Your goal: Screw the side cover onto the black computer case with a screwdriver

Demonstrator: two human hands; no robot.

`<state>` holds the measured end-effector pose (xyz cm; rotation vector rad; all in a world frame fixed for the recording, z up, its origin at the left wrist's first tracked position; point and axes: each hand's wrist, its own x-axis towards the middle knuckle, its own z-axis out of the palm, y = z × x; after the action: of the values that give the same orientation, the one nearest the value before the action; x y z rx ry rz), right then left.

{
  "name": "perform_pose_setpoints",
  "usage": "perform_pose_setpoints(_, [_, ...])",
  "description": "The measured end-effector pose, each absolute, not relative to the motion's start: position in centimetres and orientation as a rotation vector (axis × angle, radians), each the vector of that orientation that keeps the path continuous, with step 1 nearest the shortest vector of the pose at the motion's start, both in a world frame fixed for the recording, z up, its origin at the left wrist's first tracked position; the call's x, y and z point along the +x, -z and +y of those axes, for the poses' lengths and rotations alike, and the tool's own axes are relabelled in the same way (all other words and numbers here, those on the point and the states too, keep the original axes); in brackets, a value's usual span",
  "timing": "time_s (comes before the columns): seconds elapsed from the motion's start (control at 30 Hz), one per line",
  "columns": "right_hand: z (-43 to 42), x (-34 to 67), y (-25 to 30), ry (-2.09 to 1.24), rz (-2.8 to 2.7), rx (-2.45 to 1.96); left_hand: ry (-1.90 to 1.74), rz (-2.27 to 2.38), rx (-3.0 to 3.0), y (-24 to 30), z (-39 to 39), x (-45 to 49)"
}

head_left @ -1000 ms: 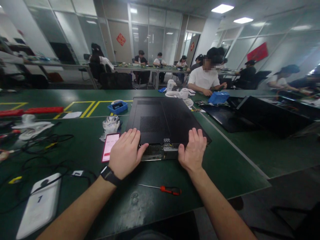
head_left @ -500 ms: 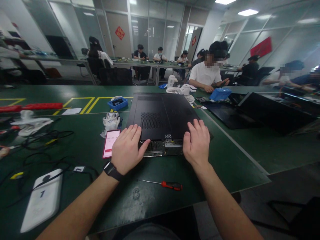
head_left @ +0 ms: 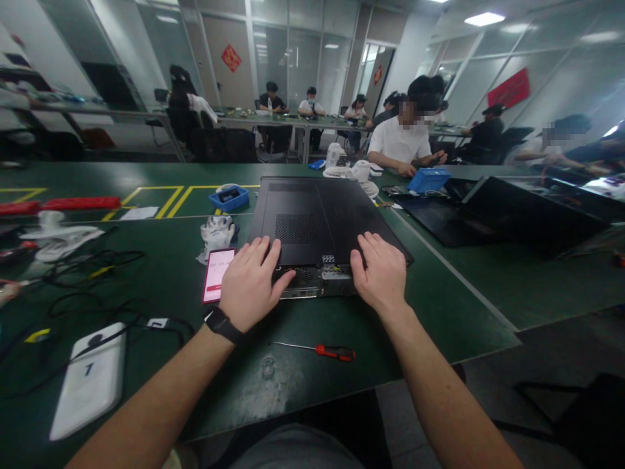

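Note:
A black computer case (head_left: 305,202) lies flat on the green table, its vented side panel facing up and its metal rear end towards me. On the near left corner of the panel rests my left hand (head_left: 250,280), fingers stretched and thumb apart. My right hand (head_left: 381,270) lies on the near right part of the panel, open, with its fingers pointing away from me. A strip of the metal rear shows between both hands. Closer to me, a screwdriver (head_left: 334,352) with a red and black handle lies on the table.
Left of the case are a phone (head_left: 215,277), white gloves (head_left: 217,233) and a blue tray (head_left: 228,199). Black cables (head_left: 88,296) and a white case marked 1 (head_left: 90,384) lie further left. White fan parts (head_left: 336,170) stand behind. Across the table sits a person (head_left: 403,140).
My right hand has shifted slightly left along the panel's near edge. My left hand stays at its corner, and the view has tilted a little.

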<state>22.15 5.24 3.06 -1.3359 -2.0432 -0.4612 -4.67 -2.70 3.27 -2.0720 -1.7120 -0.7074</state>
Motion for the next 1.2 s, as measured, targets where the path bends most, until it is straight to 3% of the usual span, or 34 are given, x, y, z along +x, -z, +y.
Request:
perform_pose_setpoints(0.33, [4.6,23.9,-3.8,0.422,-2.247,-1.259,0.751,-1.69,-2.056,-2.9,-2.6,-4.7])
perform_pose_setpoints(1.2, [3.7,23.8,-2.3,0.526,-2.117,-1.216,0.838,-1.655,-2.002,-2.8,-3.3,-4.4])
